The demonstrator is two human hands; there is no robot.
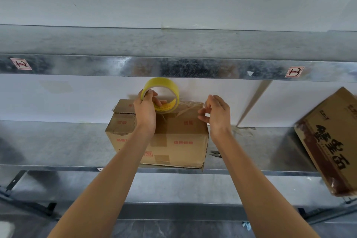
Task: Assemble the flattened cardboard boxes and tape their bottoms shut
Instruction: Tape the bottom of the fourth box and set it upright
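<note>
Scissors [215, 153] lie at four o'clock of the cardboard box [173, 137]; atop it our left fingers [149, 94] grip the tape roll [166, 83], right fingers [202, 119] pinching its strip [190, 107].

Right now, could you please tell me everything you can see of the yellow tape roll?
The tape roll is a yellow ring with red print inside, standing on edge at the top of the cardboard box. The left hand grips it, fingers through its hole. A clear strip runs rightward from it over the box toward the right hand; whether that hand pinches it is unclear.
</note>
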